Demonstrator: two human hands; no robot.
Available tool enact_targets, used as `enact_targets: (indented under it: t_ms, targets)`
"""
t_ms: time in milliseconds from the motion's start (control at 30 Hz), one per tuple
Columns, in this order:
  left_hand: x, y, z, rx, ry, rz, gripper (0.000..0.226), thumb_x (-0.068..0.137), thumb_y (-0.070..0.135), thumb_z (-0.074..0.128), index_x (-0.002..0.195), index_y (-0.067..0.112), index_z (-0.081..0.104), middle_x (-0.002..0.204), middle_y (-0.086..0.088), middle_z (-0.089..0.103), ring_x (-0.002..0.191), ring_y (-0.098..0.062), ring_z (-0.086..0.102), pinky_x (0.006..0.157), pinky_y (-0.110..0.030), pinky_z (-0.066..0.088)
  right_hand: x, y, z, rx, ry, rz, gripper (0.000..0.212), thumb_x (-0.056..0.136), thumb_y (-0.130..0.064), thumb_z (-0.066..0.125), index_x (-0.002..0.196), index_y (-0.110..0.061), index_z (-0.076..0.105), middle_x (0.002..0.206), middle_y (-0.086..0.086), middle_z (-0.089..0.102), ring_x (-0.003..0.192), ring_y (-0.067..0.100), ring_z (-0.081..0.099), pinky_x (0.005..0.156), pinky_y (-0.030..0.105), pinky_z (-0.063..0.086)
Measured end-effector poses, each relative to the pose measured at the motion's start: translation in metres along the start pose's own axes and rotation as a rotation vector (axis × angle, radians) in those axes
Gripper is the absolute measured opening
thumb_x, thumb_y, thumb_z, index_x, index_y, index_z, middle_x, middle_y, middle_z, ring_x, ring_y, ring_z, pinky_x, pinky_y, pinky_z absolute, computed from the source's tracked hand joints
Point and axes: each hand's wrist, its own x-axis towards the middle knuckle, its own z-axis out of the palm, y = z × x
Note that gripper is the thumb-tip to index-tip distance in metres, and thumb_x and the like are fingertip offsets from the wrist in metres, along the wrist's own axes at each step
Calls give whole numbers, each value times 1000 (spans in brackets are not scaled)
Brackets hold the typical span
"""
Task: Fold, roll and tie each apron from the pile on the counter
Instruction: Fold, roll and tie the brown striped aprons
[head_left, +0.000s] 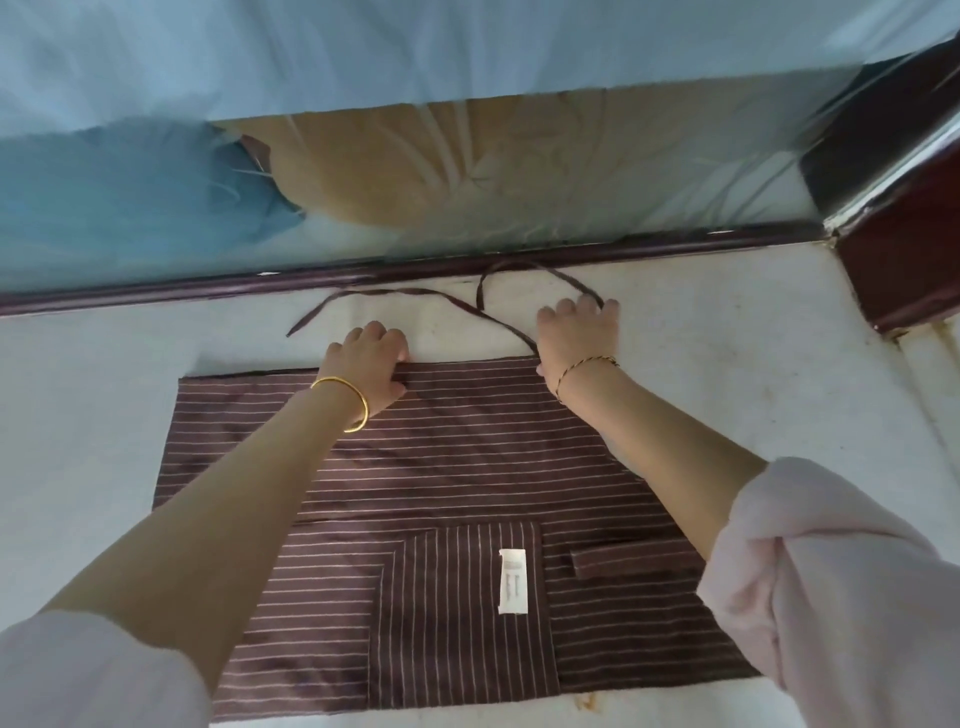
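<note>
The desk (727, 395) is a pale, slightly stained surface, edged at the back by a dark brown rail (363, 278); behind the rail hangs light blue cloth (363, 52) with a tan patch showing under it, and a dark red-brown block (904, 270) stands at the right corner. A brown apron (457, 457) with thin white stripes lies flat on the desk, folded into a wide rectangle, its pocket and a white label (512, 581) turned up at the near edge. Its 2 thin ties (415, 296) trail loose over the desk beyond the far edge, looping toward the rail. Both arms reach straight forward with pale pink sleeves pushed up. The left hand (375, 364), a gold bangle (345, 405) on its wrist, presses on the apron's far edge with the fingers curled over the hem, a clenched grip on the cloth. The right hand (577, 332), wearing a thin cord bracelet (584, 366), lies just past the far right corner, fingers spread flat on the desk over a tie, released.
</note>
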Motion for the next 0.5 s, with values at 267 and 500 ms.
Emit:
enact_targets:
  t_ms: [267,500]
  targets:
    - [5,-12,-4,85,-152,10,20,88,16,59,106,17,51,94,-4,59,90,-23,50,80,-33,44,-4,-27,6,99,90,-263,33,88,-15,58,120,-16,50,112,9,50,98,25,51,87,40,40]
    - [5,-6,-26,-93,-8,112,15,88,16,58,102,14,55,104,-7,53,89,-25,55,76,-35,48,-8,-6,-9,128,100,-162,31,84,-1,52,113,-11,48,85,4,54,86,23,50,77,35,38]
